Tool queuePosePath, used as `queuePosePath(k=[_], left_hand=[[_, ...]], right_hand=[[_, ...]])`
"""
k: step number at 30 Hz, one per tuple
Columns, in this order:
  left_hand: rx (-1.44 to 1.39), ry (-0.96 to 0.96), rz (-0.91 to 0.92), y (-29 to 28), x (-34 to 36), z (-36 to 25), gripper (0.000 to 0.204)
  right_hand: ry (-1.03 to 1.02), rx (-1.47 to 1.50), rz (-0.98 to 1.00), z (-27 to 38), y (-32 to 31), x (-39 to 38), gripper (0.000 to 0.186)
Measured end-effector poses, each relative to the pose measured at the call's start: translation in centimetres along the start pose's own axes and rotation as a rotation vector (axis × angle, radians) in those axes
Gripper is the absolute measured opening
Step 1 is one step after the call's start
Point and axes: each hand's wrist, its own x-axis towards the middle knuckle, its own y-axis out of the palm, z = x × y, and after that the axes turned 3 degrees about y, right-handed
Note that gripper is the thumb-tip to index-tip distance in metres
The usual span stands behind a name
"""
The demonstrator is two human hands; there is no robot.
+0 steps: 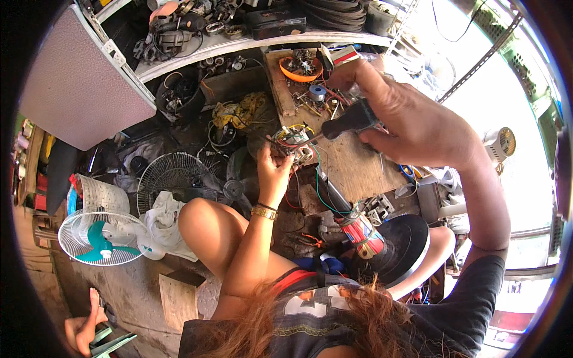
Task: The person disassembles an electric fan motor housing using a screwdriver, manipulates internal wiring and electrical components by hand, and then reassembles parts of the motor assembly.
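My left hand grips a small fan motor assembly with yellow, red and green wires, above the middle of the floor. My right hand, raised at the upper right, has its fingers curled round the black handle of a screwdriver, whose shaft reaches down-left into the motor. Below the motor a black fan pole slants down to a round black base, with a red section near the bottom wrapped in wires. A scuffed wooden board lies behind and right of the motor.
A shelf of parts spans the back; an orange bowl sits below it. At left are a wire fan guard, a teal-bladed fan, a bucket and a white cloth. Another person's feet show lower left.
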Motion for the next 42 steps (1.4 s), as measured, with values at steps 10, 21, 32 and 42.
queuePosePath(k=[10, 21, 32, 42], left_hand=[[-0.014, -0.002, -0.032, 0.2, 0.0, 0.0, 0.078], [0.048, 0.099, -0.075, 0.7, 0.2, 1.0, 0.069], [0.093, 0.079, -0.062, 0.6, 0.2, 1.1, 0.070], [0.145, 0.065, -0.014, -0.4, 0.4, 0.8, 0.070]], right_hand=[[0.013, 0.082, 0.013, 0.4, -0.9, 1.1, 0.044], [0.209, -0.144, 0.103, 2.1, -0.9, 2.2, 0.044], [0.080, 0.050, 0.066, 0.2, -0.7, 1.6, 0.058], [0.130, -0.005, 0.126, 0.0, -0.7, 0.9, 0.056]])
